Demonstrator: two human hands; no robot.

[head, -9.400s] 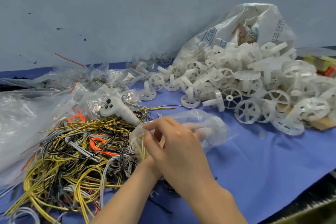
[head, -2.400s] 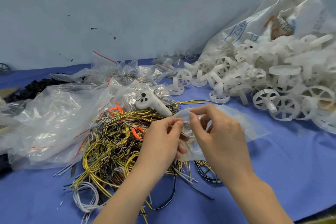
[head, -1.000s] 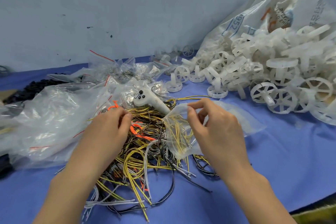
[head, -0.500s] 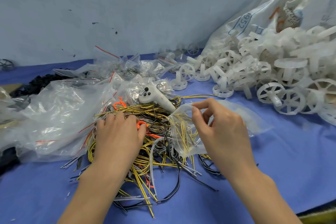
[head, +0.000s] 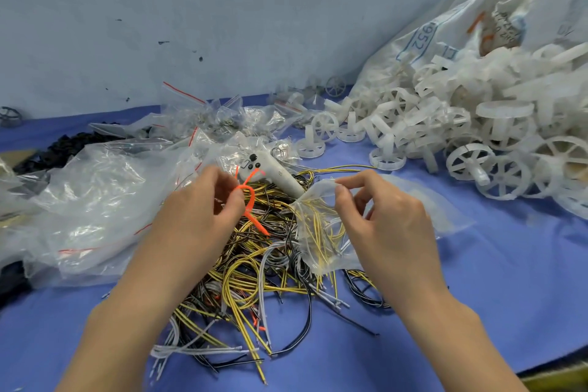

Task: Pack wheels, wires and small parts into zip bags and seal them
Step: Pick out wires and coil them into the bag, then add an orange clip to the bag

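Landmark: the wire pile [head: 248, 270] on the blue cloth [head: 496, 296]. Left of the pile lie clear plastic bags [head: 95, 200]. Above the pile's upper part, the left hand [head: 203, 216] pinches an orange wire [head: 249, 205] between thumb and fingers. At the pile's right edge, the right hand [head: 381, 223] pinches the mouth of a zip bag [head: 321, 232] containing yellow wires. Behind the pile rests a white controller [head: 270, 170]. Far right of the pile sits a heap of white wheels [head: 477, 137].
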